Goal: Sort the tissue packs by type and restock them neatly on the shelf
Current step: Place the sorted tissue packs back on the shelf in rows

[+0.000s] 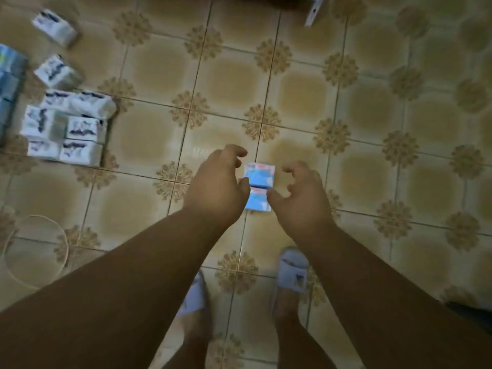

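Both hands reach down with fingers loosely curled and apart, holding nothing: the left hand (217,186) and right hand (298,199) flank two small blue tissue packs (258,186) lying end to end on the tiled floor (372,129). Closing on both sides together would likely lift the pair squarely. White tissue packs (66,126) sit stacked well off beyond the left hand.

Left frame edge crops blue tissue packs (9,83).

left hand (217,182): forearm stretched forward, fingers loosely curled, holding nothing
right hand (300,197): alongside, fingers likewise curled, empty
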`<state>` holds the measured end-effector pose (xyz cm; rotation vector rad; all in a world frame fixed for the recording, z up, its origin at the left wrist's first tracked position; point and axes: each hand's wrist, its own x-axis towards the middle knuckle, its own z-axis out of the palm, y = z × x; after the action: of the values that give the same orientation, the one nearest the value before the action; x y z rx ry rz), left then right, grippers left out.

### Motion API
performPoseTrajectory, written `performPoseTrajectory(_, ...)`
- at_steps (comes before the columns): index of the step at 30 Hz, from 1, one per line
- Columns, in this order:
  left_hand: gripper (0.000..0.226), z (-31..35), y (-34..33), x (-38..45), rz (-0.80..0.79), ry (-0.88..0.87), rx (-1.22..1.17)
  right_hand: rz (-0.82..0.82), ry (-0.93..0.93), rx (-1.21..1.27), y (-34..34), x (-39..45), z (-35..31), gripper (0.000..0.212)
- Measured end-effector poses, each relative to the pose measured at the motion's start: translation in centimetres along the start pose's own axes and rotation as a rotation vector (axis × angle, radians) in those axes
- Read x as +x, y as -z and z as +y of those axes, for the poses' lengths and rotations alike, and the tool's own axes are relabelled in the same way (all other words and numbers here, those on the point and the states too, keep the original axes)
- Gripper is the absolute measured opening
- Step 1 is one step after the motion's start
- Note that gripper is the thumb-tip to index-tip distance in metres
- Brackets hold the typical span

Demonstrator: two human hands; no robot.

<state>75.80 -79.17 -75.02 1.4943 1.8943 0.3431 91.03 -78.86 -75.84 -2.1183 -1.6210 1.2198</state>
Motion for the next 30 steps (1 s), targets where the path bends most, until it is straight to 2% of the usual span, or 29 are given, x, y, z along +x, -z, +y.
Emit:
performPoseTrajectory(4,0.049,-8.0,-10.3,4.1,-0.083,0.043,0.005,-0.049,-0.034,0.011,-8.5,4.9,8.5,0.051)
performPoseTrajectory(7,0.057,-12.8,-17.3,6.9,-0.174,0.083,0.029,-0.031,-0.192,0.019,-13.0,9.5,14.7,0.043)
performPoseTrajectory(10,0.072,-17.0,-23.3,9.2,-0.307,0.102,-0.047,-0.113,-0.401,0.141,-17.0,13.8,20.0,0.040)
performPoseTrajectory(13,0.099,-19.5,-28.4,10.1,-0.471,0.048,0.021,-0.157,-0.522,0.344,-20.6,16.3,22.9,0.034)
performPoseTrajectory(16,0.097,-20.8,-29.9,10.1,-0.340,0.091,0.139,-0.185,-0.518,0.574,-21.4,16.9,22.2,0.014)
performPoseTrajectory(19,0.093,-22.8,-27.8,10.1,-0.202,0.164,0.123,-0.283,-0.440,0.718,-20.5,16.7,19.8,0.018)
performPoseTrajectory(20,0.090,-23.7,-26.9,10.3,-0.181,0.163,0.094,-0.247,-0.338,0.586,-20.6,17.0,19.4,0.014)
performPoseTrajectory(21,0.087,-24.6,-26.0,10.7,-0.165,0.160,0.067,-0.163,-0.191,0.351,-20.8,17.7,19.2,0.010)
performPoseTrajectory(23,0.083,-26.4,-24.6,11.8,-0.129,0.184,0.009,-0.035,0.118,-0.273,-20.9,20.3,19.7,0.038)
performPoseTrajectory(25,0.080,-27.7,-23.9,13.2,-0.107,0.244,-0.029,-0.021,0.244,-0.665,-21.2,23.0,21.1,0.074)
performPoseTrajectory(26,0.080,-28.2,-24.0,13.7,-0.104,0.276,-0.020,-0.072,0.231,-0.726,-21.5,24.2,21.8,0.087)
performPoseTrajectory(27,0.080,-28.6,-24.2,14.1,-0.105,0.300,-0.005,-0.113,0.198,-0.686,-22.0,25.2,22.4,0.094)
performPoseTrajectory(30,0.072,-28.4,-24.6,14.1,-0.079,0.327,-0.024,-0.084,0.174,-0.451,-23.3,26.0,22.8,0.087)
